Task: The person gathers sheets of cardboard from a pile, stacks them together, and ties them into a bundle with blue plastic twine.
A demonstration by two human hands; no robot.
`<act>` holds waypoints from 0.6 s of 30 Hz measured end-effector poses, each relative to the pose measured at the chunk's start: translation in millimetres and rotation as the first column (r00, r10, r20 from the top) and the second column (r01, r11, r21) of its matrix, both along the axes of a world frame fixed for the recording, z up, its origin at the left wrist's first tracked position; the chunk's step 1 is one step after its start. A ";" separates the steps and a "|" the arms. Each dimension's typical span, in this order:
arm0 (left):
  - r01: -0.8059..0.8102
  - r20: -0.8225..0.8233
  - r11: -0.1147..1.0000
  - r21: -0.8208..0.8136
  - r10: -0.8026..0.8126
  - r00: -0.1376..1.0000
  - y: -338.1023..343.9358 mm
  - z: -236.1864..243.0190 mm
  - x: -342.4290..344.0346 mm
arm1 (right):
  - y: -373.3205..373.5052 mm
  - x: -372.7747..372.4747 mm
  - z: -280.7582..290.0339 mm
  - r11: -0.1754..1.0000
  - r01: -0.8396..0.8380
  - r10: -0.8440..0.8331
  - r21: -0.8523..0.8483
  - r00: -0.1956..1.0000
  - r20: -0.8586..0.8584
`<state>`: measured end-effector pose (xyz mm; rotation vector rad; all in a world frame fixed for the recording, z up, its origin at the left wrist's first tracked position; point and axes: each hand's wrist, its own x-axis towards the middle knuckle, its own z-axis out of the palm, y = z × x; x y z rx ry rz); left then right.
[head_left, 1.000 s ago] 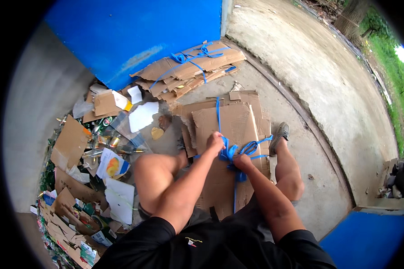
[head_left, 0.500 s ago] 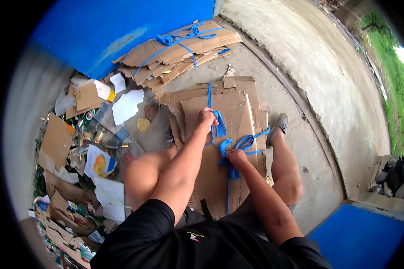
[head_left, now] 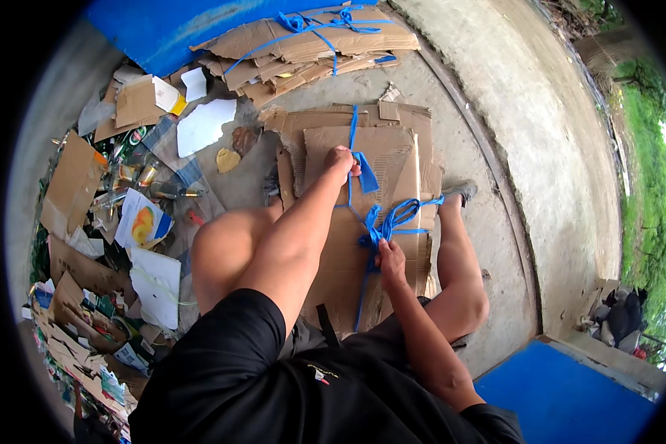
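Head view: left hand (head_left: pixel 338 159) held blue strap (head_left: pixel 365 178), fingers (head_left: pixel 354 167) closed, apparently for tension; right hand (head_left: pixel 393 262) sat half-curled at knot (head_left: pixel 379 230) atop flattened cardboard (head_left: pixel 334 255), hold unclear.

Pretty messy scrap heap (head_left: pixel 100 362) on the left, glass bottles (head_left: pixel 175 190) mixed in, ragged white sheet (head_left: pixel 205 126) just beside it. Strapped cardboard bundle (head_left: pixel 303 43) on the far side by a blue panel (head_left: pixel 177 26), and greenery (head_left: pixel 647 200) way off right.
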<state>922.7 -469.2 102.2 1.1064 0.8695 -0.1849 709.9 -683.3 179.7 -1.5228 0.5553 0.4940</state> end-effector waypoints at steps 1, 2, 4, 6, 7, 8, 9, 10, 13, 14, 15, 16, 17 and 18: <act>0.023 -0.032 0.999 0.027 -0.022 0.999 -2.5 2.2 -0.2 | 0.8 -4.3 -0.8 1.000 0.009 -0.008 -0.025 1.000 0.017; 0.038 -0.065 0.998 0.057 -0.035 0.997 -0.8 0.7 -0.8 | 3.2 -5.8 4.4 0.999 -0.009 0.009 -0.045 1.000 0.002; 0.070 -0.130 0.992 0.109 -0.056 0.990 -16.8 13.6 4.3 | 10.1 5.5 21.2 0.996 -0.025 0.025 -0.084 1.000 -0.004; 0.047 -0.003 0.999 -0.018 -0.047 0.999 -53.2 25.4 -3.8 | 21.0 25.2 47.8 0.973 -0.093 0.114 -0.212 0.990 0.085; 0.069 0.011 0.997 -0.029 -0.069 0.998 -68.2 28.8 -10.4 | 24.3 29.1 58.4 0.952 -0.121 0.158 -0.281 0.981 0.112; 0.028 0.008 0.992 -0.126 -0.027 1.000 -79.7 25.9 -21.6 | 23.9 40.6 65.3 0.935 -0.139 0.203 -0.326 0.964 0.173; -0.012 0.009 0.975 -0.223 0.014 1.000 -90.5 27.7 -29.9 | 22.1 54.8 73.4 0.957 -0.117 0.163 -0.264 0.974 0.156; -0.026 -0.017 0.969 -0.244 0.022 1.000 -97.6 29.1 -34.6 | 21.6 69.0 81.1 0.956 -0.147 0.184 -0.253 0.974 0.128; 0.000 -0.031 0.971 -0.238 -0.007 1.000 -107.8 32.5 -33.6 | 24.1 106.2 96.9 0.926 -0.278 0.312 -0.256 0.945 0.102; 0.014 0.011 0.984 -0.178 -0.012 1.000 -92.0 15.7 -28.2 | 36.7 114.8 104.5 0.900 -0.356 0.393 -0.253 0.913 0.113; 0.027 0.053 0.993 -0.117 -0.021 0.998 -75.8 3.1 -20.0 | 47.2 121.5 108.6 0.902 -0.373 0.406 -0.215 0.905 0.130; 0.062 -0.036 0.996 -0.058 -0.064 0.997 -57.9 -0.7 -8.8 | 58.6 130.9 107.9 0.904 -0.390 0.416 -0.173 0.896 0.153; 0.046 -0.001 0.991 -0.127 -0.046 0.999 -58.1 8.0 -7.2 | 57.1 137.1 96.8 0.918 -0.374 0.391 -0.133 0.908 0.151; 0.047 0.015 0.977 -0.208 -0.045 0.999 -70.2 20.7 -18.0 | 49.3 139.7 82.8 0.918 -0.354 0.379 -0.179 0.916 0.132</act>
